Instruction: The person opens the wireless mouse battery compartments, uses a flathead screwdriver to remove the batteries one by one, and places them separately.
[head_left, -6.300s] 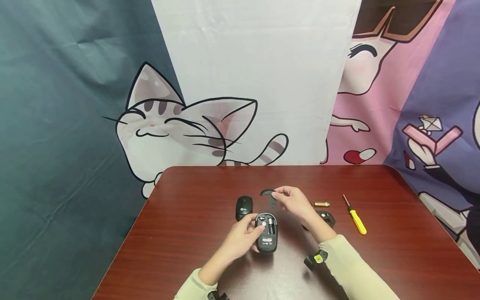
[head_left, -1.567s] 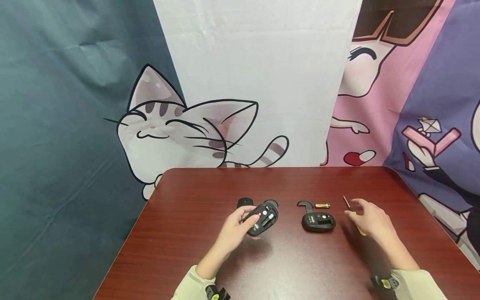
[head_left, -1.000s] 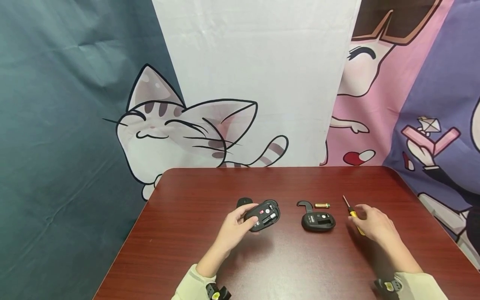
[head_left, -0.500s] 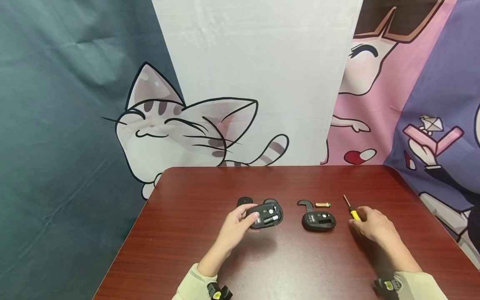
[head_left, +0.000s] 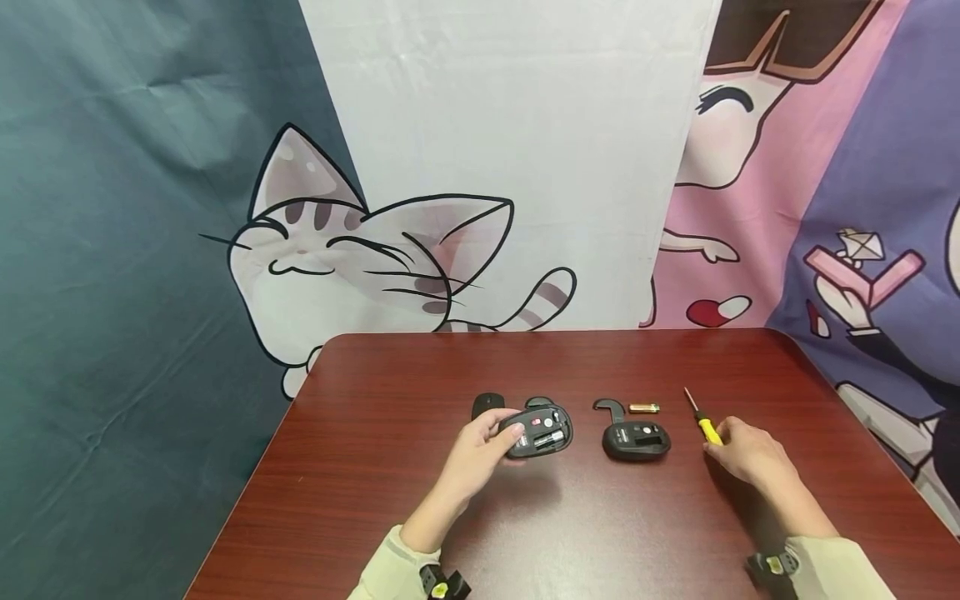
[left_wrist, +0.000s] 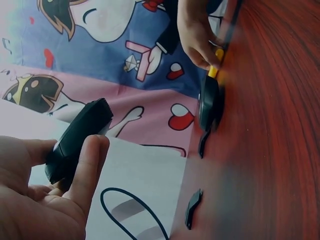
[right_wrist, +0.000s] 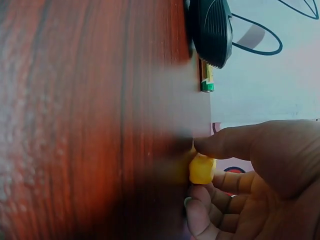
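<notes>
Yellow screwdriver (head_left: 708, 430), right of the lying mouse (head_left: 634, 442), is pinched by the curled right hand (head_left: 752, 454); left of that mouse, the left hand (head_left: 477, 450) grips a second mouse (head_left: 542, 431).

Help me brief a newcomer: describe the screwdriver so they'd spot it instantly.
On the reddish table, look to the right hand. At its fingers is the screwdriver, thin shaft pointing away from them. Its yellow handle sets it apart from the black mouse on its left.
</notes>
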